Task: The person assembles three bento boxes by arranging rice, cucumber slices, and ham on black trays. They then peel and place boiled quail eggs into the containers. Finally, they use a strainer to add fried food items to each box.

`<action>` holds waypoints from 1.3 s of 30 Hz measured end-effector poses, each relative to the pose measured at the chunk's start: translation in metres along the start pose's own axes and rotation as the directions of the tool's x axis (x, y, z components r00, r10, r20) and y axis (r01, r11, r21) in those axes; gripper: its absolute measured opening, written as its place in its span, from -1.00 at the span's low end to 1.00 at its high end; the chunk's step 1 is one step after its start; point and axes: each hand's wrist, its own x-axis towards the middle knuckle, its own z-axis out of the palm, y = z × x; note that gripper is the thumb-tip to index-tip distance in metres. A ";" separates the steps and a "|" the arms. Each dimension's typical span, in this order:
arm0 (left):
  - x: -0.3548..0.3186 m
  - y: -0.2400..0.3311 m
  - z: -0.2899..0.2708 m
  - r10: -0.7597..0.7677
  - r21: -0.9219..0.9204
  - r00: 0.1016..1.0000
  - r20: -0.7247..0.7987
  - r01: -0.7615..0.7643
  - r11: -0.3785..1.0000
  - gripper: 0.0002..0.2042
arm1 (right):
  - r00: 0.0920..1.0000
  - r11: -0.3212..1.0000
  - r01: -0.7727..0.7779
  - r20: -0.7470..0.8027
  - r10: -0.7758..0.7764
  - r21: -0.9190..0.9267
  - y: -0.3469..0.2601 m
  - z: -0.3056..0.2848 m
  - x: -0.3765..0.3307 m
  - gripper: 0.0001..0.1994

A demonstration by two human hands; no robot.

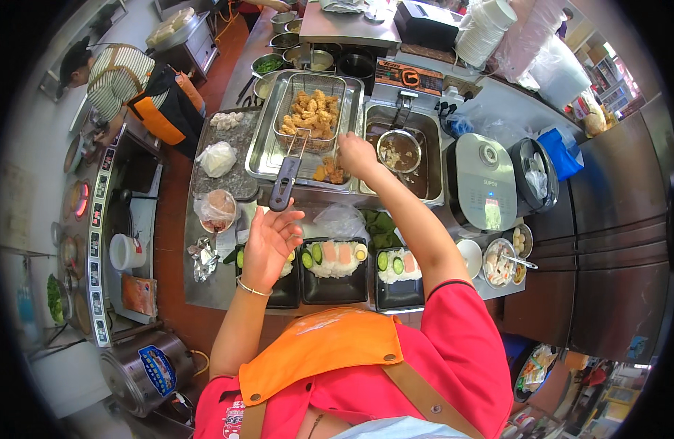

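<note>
The left hand (270,238) hovers fingers spread, empty, over the leftmost black tray (284,289), just below the basket handle (284,183). The right hand (355,155), nearer, seems to pinch a fried piece (330,173) in the steel pan (258,157); the basket's long axis runs away from the person.

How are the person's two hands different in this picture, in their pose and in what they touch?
The right hand reaches far forward into the steel tray, fingers closed at fried pieces; the left hand stays nearer the body, open with fingers spread, touching nothing, above the black meal trays. Only the left wrist wears a bracelet. Both are bare.
</note>
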 end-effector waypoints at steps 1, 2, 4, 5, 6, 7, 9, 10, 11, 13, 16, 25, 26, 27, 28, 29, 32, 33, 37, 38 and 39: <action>-0.001 -0.001 -0.004 -0.001 -0.003 1.000 -0.016 0.001 1.000 -0.48 | 0.999 0.999 -0.029 -0.014 0.029 0.032 0.006 -0.003 -0.001 -0.78; -0.005 -0.002 -0.011 0.005 -0.009 0.999 -0.043 -0.005 1.000 -0.49 | 0.999 0.997 -0.046 -0.021 0.048 0.068 0.003 -0.017 -0.004 -0.75; -0.012 0.000 -0.018 0.015 -0.010 0.997 -0.079 -0.016 1.000 -0.50 | 0.981 0.984 -0.146 -0.113 0.157 0.104 0.015 -0.032 -0.012 -0.69; -0.015 0.000 -0.019 0.015 -0.011 0.997 -0.081 -0.016 1.000 -0.51 | 0.948 0.967 -0.232 -0.200 0.248 0.103 0.030 -0.040 -0.019 -0.66; -0.018 0.000 -0.019 0.019 -0.011 0.996 -0.089 -0.020 1.000 -0.52 | 0.933 0.953 -0.294 -0.194 0.303 0.073 0.047 -0.044 -0.024 -0.63; -0.020 -0.001 -0.020 0.016 -0.001 0.996 -0.093 -0.017 1.000 -0.52 | 0.915 0.934 -0.355 -0.189 0.357 0.043 0.066 -0.044 -0.029 -0.60; -0.023 -0.002 -0.020 0.011 0.019 0.996 -0.093 -0.009 1.000 -0.52 | 0.904 0.911 -0.412 -0.125 0.408 -0.009 0.111 -0.021 -0.038 -0.58; -0.024 -0.004 -0.020 0.000 0.010 0.996 -0.095 0.001 1.000 -0.52 | 0.887 0.890 -0.455 -0.105 0.450 -0.034 0.125 -0.008 -0.041 -0.58; -0.023 -0.007 -0.021 -0.014 0.000 0.996 -0.093 0.014 1.000 -0.52 | 0.865 0.864 -0.499 -0.088 0.494 -0.062 0.140 0.006 -0.045 -0.57; -0.025 -0.010 -0.023 -0.021 -0.010 0.995 -0.098 0.020 1.000 -0.53 | 0.820 0.819 -0.573 -0.014 0.573 -0.015 0.147 0.010 -0.048 -0.61; -0.031 -0.010 -0.029 -0.011 -0.005 0.993 -0.117 0.010 1.000 -0.53 | 0.897 0.906 -0.422 -0.136 0.421 0.023 0.119 -0.001 -0.047 -0.67; -0.029 -0.021 -0.035 -0.036 0.005 0.994 -0.106 0.036 0.999 -0.56 | 0.971 0.988 0.112 0.223 -0.086 -0.106 -0.022 -0.010 -0.028 -0.68; -0.031 -0.020 -0.035 -0.029 0.010 0.994 -0.107 0.030 0.999 -0.55 | 0.966 0.989 0.108 0.246 -0.080 -0.098 -0.026 -0.007 -0.023 -0.66; -0.033 -0.020 -0.035 -0.022 0.014 0.994 -0.108 0.024 1.000 -0.55 | 0.960 0.991 0.103 0.269 -0.075 -0.091 -0.028 -0.005 -0.019 -0.65; -0.034 -0.020 -0.036 -0.021 0.003 0.995 -0.101 0.021 1.000 -0.55 | 0.954 0.992 0.097 0.292 -0.069 -0.084 -0.029 -0.002 -0.017 -0.63; -0.034 -0.020 -0.039 -0.019 -0.006 0.995 -0.094 0.019 1.000 -0.56 | 0.961 0.995 0.083 0.271 -0.064 -0.061 -0.029 0.001 -0.017 -0.62; -0.039 -0.018 -0.042 -0.012 -0.015 0.995 -0.098 0.011 1.000 -0.57 | 0.973 1.000 0.021 0.231 -0.016 -0.020 -0.027 0.005 -0.019 -0.63; -0.040 -0.018 -0.043 -0.011 -0.014 0.995 -0.102 0.009 1.000 -0.57 | 0.980 1.000 0.008 0.197 -0.009 0.005 -0.026 0.004 -0.022 -0.65; -0.043 -0.018 -0.051 -0.005 -0.015 0.991 -0.132 0.003 1.000 -0.58 | 0.999 0.997 -0.032 0.038 0.029 0.070 -0.023 -0.006 -0.038 -0.72; -0.045 -0.017 -0.051 -0.006 -0.019 0.990 -0.144 0.003 1.000 -0.58 | 0.999 0.996 -0.036 -0.010 0.037 0.077 -0.020 -0.010 -0.041 -0.74; -0.047 -0.017 -0.053 -0.004 -0.025 0.987 -0.163 0.000 1.000 -0.58 | 0.996 0.994 -0.062 -0.060 0.067 0.085 -0.020 -0.018 -0.045 -0.77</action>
